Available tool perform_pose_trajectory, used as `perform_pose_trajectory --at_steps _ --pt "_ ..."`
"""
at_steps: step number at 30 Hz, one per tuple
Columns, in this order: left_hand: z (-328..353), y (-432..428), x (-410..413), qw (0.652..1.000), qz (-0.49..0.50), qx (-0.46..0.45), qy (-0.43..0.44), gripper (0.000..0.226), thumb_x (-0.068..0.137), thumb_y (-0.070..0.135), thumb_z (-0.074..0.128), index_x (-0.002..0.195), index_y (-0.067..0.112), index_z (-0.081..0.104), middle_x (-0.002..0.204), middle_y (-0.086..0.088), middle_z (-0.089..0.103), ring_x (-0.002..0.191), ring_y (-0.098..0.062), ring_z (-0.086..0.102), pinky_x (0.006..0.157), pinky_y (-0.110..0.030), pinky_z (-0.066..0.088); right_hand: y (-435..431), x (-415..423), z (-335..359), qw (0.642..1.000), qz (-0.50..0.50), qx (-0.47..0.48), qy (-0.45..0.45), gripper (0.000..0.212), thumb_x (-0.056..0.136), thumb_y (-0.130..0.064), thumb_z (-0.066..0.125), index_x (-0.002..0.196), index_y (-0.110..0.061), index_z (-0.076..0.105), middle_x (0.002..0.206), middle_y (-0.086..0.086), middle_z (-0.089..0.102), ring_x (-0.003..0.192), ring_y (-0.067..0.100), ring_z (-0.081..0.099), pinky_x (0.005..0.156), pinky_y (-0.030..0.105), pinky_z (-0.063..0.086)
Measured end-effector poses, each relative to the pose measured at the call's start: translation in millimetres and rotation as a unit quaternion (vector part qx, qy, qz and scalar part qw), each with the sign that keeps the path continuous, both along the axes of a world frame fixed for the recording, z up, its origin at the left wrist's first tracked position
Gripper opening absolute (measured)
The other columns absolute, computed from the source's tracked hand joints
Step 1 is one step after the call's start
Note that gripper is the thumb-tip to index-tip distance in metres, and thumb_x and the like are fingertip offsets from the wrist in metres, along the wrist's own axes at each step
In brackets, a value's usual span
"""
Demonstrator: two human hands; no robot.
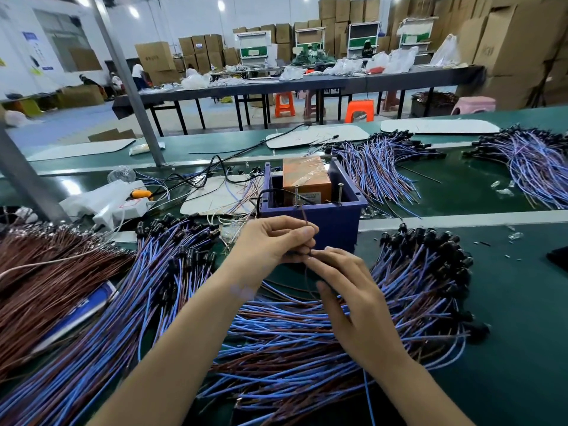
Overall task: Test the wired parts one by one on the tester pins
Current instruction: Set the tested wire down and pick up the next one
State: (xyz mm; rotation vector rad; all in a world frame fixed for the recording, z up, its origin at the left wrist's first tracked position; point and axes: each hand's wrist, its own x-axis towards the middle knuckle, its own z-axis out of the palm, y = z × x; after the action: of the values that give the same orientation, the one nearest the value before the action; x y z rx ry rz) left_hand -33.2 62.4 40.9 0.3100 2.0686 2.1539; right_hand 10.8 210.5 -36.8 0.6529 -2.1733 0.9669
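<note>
Brown wire (pixel 304 217), two hands (pixel 270 244) (pixel 356 296), two pins (pixel 296 195) (pixel 340 193)

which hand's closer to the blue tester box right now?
Left. The left hand is just in front of the blue tester box, pinching a brown wire. The right hand is lower, nearer the person, over the wire pile.

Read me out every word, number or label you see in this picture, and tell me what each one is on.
No text here can be read clearly.
Label on the orange box: black print, too blurred to read.
Characters on the blue and white packet at the left: too blurred.
Red mark on the white power strip: unreadable.
Print on the cardboard boxes and the wall posters: too small.
</note>
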Motion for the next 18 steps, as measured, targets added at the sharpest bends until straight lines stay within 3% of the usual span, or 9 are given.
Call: perform_pose_trajectory --at_steps 4,6,11,14,18 --pt "-5.5 7.8 1.6 1.000 0.024 -0.002 0.009 0.007 0.077 0.019 0.070 0.080 0.015 0.075 0.060 0.003 0.063 0.057 -0.005 0.057 0.057 -0.016 0.050 1.9 -1.3 -0.7 1.000 0.008 -0.002 0.001 0.034 0.096 -0.018 0.047 0.127 -0.015 0.061 0.129 0.002 0.057 0.126 0.021 0.046 0.107 0.034 0.039" --pt "-8.5 10.6 2.8 0.999 0.038 -0.016 0.025 0.007 0.076 0.024 0.072 0.079 0.018 0.075 0.057 0.005 0.059 0.056 -0.005 0.053 0.055 -0.016 0.047 -0.7 1.1 0.1 1.000 0.009 -0.012 0.005 0.029 0.094 -0.016 0.048 0.116 -0.011 0.066 0.123 0.002 0.059 0.121 0.020 0.049 0.103 0.031 0.041" --pt "-11.4 7.4 -4.7 0.995 0.094 0.012 0.019 0.011 0.087 0.014 0.065 0.079 0.018 0.073 0.066 0.006 0.068 0.052 -0.003 0.050 0.049 -0.016 0.044 -2.3 9.4 6.1 0.998 0.066 -0.012 -0.011 0.019 0.085 -0.013 0.047 0.073 -0.004 0.059 0.085 0.004 0.058 0.080 0.019 0.052 0.070 0.030 0.045" --pt "-13.2 4.1 -10.2 0.994 0.097 0.051 0.002 0.010 0.089 0.008 0.062 0.083 0.011 0.070 0.069 0.000 0.070 0.051 -0.004 0.054 0.051 -0.015 0.048 -7.0 12.0 4.2 0.983 0.129 0.051 -0.116 0.024 0.082 -0.021 0.048 0.073 -0.006 0.065 0.079 0.002 0.062 0.075 0.018 0.053 0.067 0.035 0.045" --pt "-19.6 -0.3 -17.0 0.989 0.107 0.099 -0.014 0.010 0.089 -0.002 0.060 0.088 0.007 0.058 0.072 -0.006 0.072 0.060 -0.010 0.065 0.060 -0.019 0.054 -9.0 7.7 -3.3 0.961 0.158 0.111 -0.200 0.010 0.079 -0.018 0.056 0.085 -0.017 0.064 0.086 -0.004 0.061 0.084 0.014 0.049 0.076 0.033 0.044"
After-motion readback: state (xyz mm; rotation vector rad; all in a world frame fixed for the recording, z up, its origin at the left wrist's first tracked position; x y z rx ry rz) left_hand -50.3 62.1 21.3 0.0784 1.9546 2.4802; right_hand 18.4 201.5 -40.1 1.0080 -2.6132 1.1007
